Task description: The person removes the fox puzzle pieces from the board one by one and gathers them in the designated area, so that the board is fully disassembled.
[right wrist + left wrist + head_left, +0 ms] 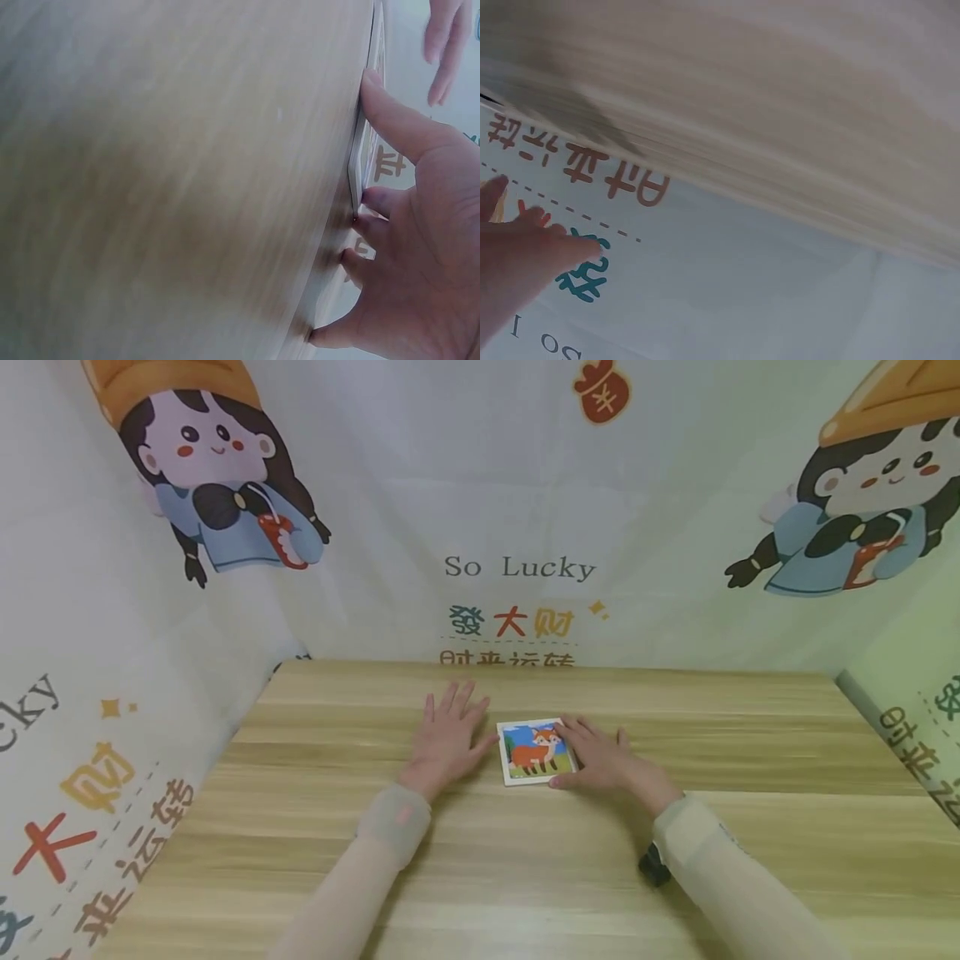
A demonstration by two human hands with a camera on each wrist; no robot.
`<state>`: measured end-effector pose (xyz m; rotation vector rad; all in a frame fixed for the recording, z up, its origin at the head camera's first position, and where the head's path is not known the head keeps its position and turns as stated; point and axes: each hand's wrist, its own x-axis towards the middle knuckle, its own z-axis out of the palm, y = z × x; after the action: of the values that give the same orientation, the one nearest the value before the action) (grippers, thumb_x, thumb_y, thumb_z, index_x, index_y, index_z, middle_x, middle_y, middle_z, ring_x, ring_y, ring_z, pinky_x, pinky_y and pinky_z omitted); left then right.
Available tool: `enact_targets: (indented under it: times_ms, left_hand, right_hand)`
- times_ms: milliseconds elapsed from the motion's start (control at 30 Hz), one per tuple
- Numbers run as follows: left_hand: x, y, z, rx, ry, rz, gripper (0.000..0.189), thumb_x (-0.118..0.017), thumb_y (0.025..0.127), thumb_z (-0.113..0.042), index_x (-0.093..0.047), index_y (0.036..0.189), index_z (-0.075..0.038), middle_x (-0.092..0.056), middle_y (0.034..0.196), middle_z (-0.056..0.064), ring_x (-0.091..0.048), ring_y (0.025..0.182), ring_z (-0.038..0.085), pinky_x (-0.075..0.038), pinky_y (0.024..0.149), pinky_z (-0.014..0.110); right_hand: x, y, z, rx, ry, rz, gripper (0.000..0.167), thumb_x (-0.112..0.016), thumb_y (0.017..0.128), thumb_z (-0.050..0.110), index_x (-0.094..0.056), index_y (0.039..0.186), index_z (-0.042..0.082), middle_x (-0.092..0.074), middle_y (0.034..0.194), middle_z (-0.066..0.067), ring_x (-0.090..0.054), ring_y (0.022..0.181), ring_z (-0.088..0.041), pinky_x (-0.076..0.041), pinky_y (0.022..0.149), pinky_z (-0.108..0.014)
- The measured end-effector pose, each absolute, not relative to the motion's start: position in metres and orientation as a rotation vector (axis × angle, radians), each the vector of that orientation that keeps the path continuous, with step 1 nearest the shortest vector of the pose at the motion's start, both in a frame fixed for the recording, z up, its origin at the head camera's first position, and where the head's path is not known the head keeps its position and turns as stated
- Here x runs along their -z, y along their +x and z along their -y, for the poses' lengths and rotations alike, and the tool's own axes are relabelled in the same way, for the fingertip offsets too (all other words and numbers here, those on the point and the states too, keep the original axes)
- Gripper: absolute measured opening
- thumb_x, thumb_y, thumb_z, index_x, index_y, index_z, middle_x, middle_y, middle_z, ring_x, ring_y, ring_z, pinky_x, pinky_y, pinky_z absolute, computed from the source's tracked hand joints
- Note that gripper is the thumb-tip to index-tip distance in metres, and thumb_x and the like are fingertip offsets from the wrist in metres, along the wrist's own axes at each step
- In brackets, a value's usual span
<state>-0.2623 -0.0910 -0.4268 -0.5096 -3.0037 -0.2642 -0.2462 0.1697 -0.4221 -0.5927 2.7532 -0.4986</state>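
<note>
A square fox picture board (537,753) with a white border lies flat on the wooden table (480,877). My right hand (603,760) holds its right side, the thumb at the near edge and the fingertips at the far right corner. In the right wrist view, the thumb (397,116) and two fingertips meet the edge of the board (358,172), while the other fingers spread onto the table. My left hand (447,735) is just left of the board with its fingers spread and nothing held, the thumb tip close to the board's left edge.
Behind the table hangs a white printed cloth (517,493) with cartoon figures and lettering, and it continues along the left side. A small black object (655,866) shows under the right wrist. The table's far edge runs a little beyond the hands.
</note>
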Motion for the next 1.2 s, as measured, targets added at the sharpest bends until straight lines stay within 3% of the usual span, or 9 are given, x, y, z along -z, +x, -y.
enact_targets:
  times_ms: [200,400,700,900,1200]
  left_hand:
    - [0.426,-0.263,0.080,0.259,-0.596,3.046,0.057,-0.055,0.099,-0.046,-0.045,0.149,-0.023,-0.026,0.165,0.008,-0.017,0.155,0.033,-0.008,0.124,0.060]
    - [0.423,-0.262,0.073,0.274,-0.636,3.115,0.058,-0.065,0.092,-0.050,-0.055,0.142,-0.023,-0.028,0.164,0.005,-0.015,0.155,0.030,-0.006,0.125,0.059]
    - [0.418,-0.257,0.064,0.224,-0.652,3.147,0.056,-0.074,0.087,-0.043,-0.062,0.135,-0.018,-0.037,0.160,0.004,-0.020,0.154,0.030,-0.012,0.124,0.058]
    - [0.418,-0.254,0.063,0.338,-0.643,3.151,0.057,-0.075,0.087,-0.039,-0.061,0.134,-0.011,-0.050,0.151,0.006,-0.032,0.150,0.029,-0.012,0.124,0.059]
    - [0.417,-0.264,0.063,0.340,-0.566,3.204,0.069,-0.077,0.084,-0.045,-0.056,0.140,-0.012,-0.049,0.152,0.006,-0.040,0.144,0.028,-0.014,0.125,0.055]
  right_hand:
    - [0.421,-0.249,-0.171,0.499,-0.584,-2.751,0.095,-0.067,0.088,0.057,-0.024,0.158,0.009,-0.016,0.167,-0.016,-0.013,0.153,-0.044,-0.004,0.110,-0.081]
    - [0.420,-0.250,-0.171,0.507,-0.573,-2.760,0.094,-0.066,0.089,0.056,-0.023,0.158,0.010,-0.014,0.167,-0.015,-0.011,0.153,-0.043,-0.003,0.111,-0.081]
    - [0.422,-0.249,-0.171,0.519,-0.596,-2.763,0.094,-0.069,0.087,0.054,-0.027,0.157,0.007,-0.018,0.166,-0.018,-0.014,0.152,-0.045,-0.004,0.109,-0.082]
    - [0.424,-0.247,-0.169,0.528,-0.588,-2.757,0.094,-0.070,0.087,0.051,-0.027,0.157,0.006,-0.017,0.166,-0.018,-0.014,0.152,-0.044,-0.004,0.108,-0.083]
    - [0.420,-0.247,-0.170,0.488,-0.571,-2.761,0.095,-0.069,0.087,0.054,-0.026,0.157,0.008,-0.015,0.166,-0.017,-0.013,0.153,-0.044,-0.003,0.110,-0.081]
